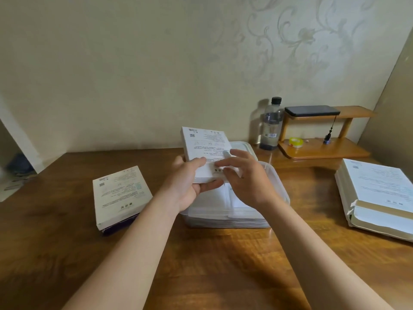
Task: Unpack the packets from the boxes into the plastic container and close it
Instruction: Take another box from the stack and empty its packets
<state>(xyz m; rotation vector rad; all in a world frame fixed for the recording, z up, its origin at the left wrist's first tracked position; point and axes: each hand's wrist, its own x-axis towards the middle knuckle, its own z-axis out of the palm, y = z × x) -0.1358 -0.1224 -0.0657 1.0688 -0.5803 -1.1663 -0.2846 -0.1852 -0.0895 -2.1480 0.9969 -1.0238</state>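
Left hand (190, 184) grips white box (205, 144) — right hand (250, 180) touches it.

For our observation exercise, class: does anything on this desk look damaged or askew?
Yes. The white box at the right has a ragged, torn near end. The left box lies tilted on something dark purple.
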